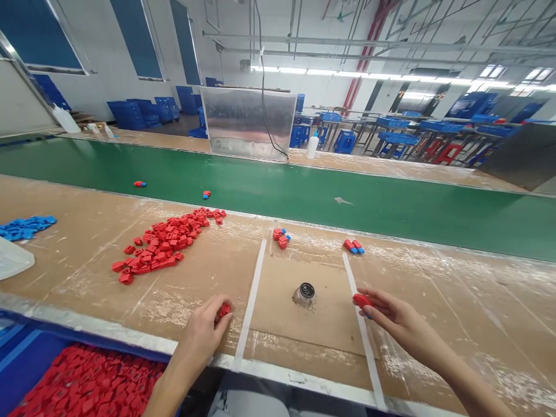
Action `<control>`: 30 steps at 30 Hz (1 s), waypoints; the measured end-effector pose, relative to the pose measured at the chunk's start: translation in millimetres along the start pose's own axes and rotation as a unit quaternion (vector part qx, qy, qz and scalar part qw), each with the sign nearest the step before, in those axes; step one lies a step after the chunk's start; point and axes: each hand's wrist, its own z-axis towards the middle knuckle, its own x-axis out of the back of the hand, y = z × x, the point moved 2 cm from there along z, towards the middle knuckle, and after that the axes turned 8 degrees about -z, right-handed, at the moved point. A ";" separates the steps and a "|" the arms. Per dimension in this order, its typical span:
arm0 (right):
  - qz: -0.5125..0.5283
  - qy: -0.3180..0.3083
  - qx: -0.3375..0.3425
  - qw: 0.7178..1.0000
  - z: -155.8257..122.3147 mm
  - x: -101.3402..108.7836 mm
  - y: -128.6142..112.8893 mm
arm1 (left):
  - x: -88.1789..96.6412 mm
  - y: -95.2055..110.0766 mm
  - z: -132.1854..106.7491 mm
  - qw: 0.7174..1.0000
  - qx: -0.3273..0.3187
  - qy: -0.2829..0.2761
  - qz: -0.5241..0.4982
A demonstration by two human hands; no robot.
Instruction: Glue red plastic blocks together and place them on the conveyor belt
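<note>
Between the thumb and fingers of my left hand is a red plastic block, held low over the tabletop left of a white tape strip. My right hand pinches a red-and-blue plastic piece near the right tape strip; its blue end is mostly hidden by my fingers. On the cardboard sheet between my hands stands a small round pot with a black top, dark specks around it. Two small groups of red-and-blue pieces lie beyond the sheet, one behind each tape strip.
A heap of red blocks lies on the table to the left, with blue parts farther left. Below the edge, a blue bin holds many red blocks. Beyond the table runs a green conveyor belt carrying two red-and-blue pieces.
</note>
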 end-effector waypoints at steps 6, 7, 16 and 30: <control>-0.110 0.009 0.094 0.990 9.0 -14.6 -53.5 | -31.3 20.4 6.2 0.969 0.064 -0.044 -0.236; -0.136 0.019 0.116 0.984 11.0 -17.1 -61.8 | -39.8 23.7 7.8 0.957 0.074 -0.050 -0.275; -0.295 0.043 0.198 0.934 22.7 -45.6 -87.4 | -86.5 35.5 13.0 0.861 0.149 -0.079 -0.479; -0.347 0.058 0.210 0.912 21.6 -65.6 -91.3 | -90.8 29.8 4.6 0.867 0.147 -0.087 -0.468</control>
